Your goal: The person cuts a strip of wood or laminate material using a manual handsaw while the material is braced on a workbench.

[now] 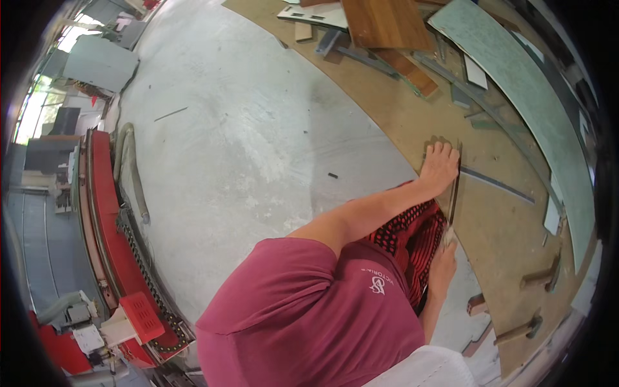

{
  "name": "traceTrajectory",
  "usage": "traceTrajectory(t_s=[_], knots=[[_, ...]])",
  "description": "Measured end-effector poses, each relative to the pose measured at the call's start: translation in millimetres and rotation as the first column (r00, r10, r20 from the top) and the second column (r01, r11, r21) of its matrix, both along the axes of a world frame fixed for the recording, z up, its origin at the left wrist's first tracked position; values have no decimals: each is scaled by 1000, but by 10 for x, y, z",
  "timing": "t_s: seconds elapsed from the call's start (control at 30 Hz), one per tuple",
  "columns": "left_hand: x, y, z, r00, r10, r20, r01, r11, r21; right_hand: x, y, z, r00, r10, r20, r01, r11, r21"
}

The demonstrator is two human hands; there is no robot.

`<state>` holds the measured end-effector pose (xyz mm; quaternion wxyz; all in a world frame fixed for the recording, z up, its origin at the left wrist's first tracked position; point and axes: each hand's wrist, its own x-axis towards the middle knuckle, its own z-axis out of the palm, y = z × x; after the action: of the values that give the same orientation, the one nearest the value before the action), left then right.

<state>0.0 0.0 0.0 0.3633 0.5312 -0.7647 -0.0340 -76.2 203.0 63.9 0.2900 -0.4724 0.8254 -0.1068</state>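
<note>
My left hand [440, 169] is closed at the table edge, its fingers curled over the near end of a narrow grey strip [500, 184]. The rest of the strip lies across the brown board table [477, 238], pointing away to the right. Lower down, my right hand [442, 266] is closed round the pale handle of a long tool with a thin dark blade [455, 197]. The blade runs up past the strip, close beside my left fingers. Whether it is a saw or a file cannot be made out.
Wood-look panels [387, 24], offcuts and a long curved-looking pale green sheet [516, 97] cover the table's far part. Two hammer-like tools with wooden handles [536, 277] [512, 334] lie nearer. A red machine with a cable chain [138, 258] stands left, across the grey floor [238, 148].
</note>
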Motion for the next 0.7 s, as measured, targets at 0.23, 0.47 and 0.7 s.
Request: traceTrajectory(t_s=[0.23, 0.47, 0.7], knots=[[-36, -41, 90, 999, 30, 24, -30, 999, -29, 6, 146, 120, 1000, 5, -22, -5, 1000, 12], [-24, -2, 138, 999, 25, 33, -23, 998, -58, -109, -350, 122, 983, 180, 20, -175, 972, -154], [-34, -16, 101, 1000, 10, -24, -11, 999, -46, -181, 61, -82, 994, 15, 105, -15, 1000, 1]])
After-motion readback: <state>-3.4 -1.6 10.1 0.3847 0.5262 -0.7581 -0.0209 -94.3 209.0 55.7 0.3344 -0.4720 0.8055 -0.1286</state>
